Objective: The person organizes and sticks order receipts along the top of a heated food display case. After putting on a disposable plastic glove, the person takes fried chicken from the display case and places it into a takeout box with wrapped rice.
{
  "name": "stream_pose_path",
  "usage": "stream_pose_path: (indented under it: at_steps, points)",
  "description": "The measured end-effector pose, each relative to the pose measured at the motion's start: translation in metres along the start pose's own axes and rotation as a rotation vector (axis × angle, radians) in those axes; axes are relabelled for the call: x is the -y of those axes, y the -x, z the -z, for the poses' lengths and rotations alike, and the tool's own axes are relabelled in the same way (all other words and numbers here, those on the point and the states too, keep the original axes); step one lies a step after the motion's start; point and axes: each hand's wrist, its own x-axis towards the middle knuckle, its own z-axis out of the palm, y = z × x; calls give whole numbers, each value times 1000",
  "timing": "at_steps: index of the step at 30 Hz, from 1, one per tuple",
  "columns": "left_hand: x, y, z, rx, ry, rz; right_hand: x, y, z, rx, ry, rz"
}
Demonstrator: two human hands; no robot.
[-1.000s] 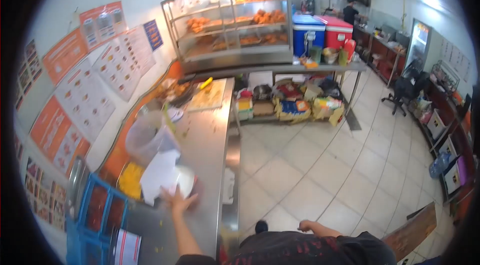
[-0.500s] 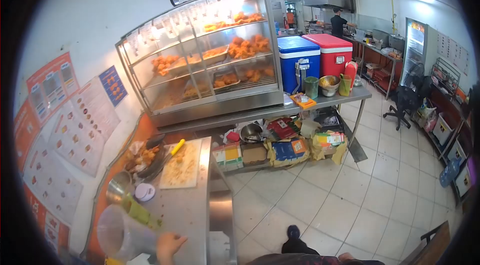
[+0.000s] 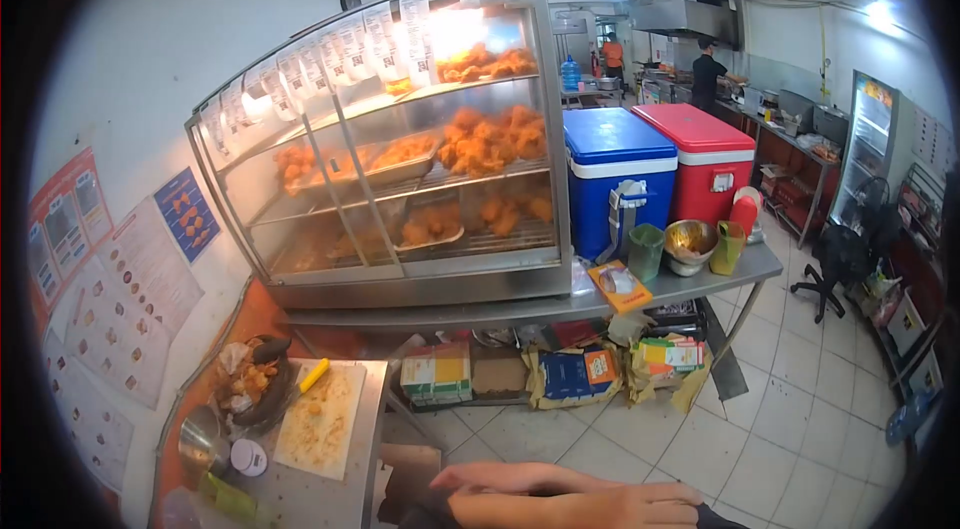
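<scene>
My two forearms cross at the bottom of the view. My left hand [image 3: 650, 506] lies at the right, its fingers close together and curled over my right forearm. My right hand [image 3: 468, 477] points left, next to my left forearm; its fingers are bunched and partly hidden, and no object shows in it. Left of them, a steel counter [image 3: 350, 489] bears a cutting board [image 3: 322, 419] with crumbs, a yellow-handled tool [image 3: 314, 375], a dark pan [image 3: 268, 407] with fried pieces, a small scale [image 3: 248, 457] and a metal bowl [image 3: 200, 437].
Ahead stands a glass display case [image 3: 400, 294] of fried food. Blue [image 3: 620, 179] and red [image 3: 700, 149] coolers stand beside it, near a steel bowl [image 3: 690, 244]. Boxes [image 3: 570, 374] fill the lower shelf. Two people are at the back; an office chair [image 3: 840, 259] is at the right.
The view has moved closer to the display case. My left hand has left the counter area near the clear container and come across my right forearm.
</scene>
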Motion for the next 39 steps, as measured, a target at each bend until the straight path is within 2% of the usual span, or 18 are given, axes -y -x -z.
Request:
stream_pose_path:
  at_steps: [2, 6, 9, 11, 12, 14, 15, 17, 18, 20, 24, 27, 39]
  points:
    - [25, 12, 6, -111, -15, -47, 15, -17, 27, 11, 159, 7]
    - [77, 31, 39, -21, 17, -42, 59, -16, 63, -113, 307, 6]
    - [115, 40, 54, -14, 29, -38, 85, -17, 100, -245, 487, 82]
    - [141, 43, 59, -134, 69, -100, 95, -20, 127, -375, 554, 163]
    - [151, 43, 63, -135, 60, -105, 101, -18, 135, -372, 564, 160]
    - [170, 40, 71, -54, 98, -115, 114, -10, 146, -466, 655, 345]
    - [177, 41, 72, -55, 89, -109, 123, -5, 145, -456, 657, 343]
    - [189, 44, 71, -84, 61, -105, 144, 2, 146, -421, 376, 148]
    - [195, 46, 73, -85, 49, -100, 139, -5, 160, -410, 380, 145]
    - [209, 47, 77, -59, 38, -97, 121, -24, 198, -314, 679, 326]
    - [231, 42, 84, -69, -13, -60, 123, -28, 219, -215, 729, 383]
    - [245, 42, 83, -96, -67, -77, 132, -23, 228, -275, 738, 255]
    - [278, 38, 75, -120, -21, -43, 133, -9, 257, -254, 785, 443]
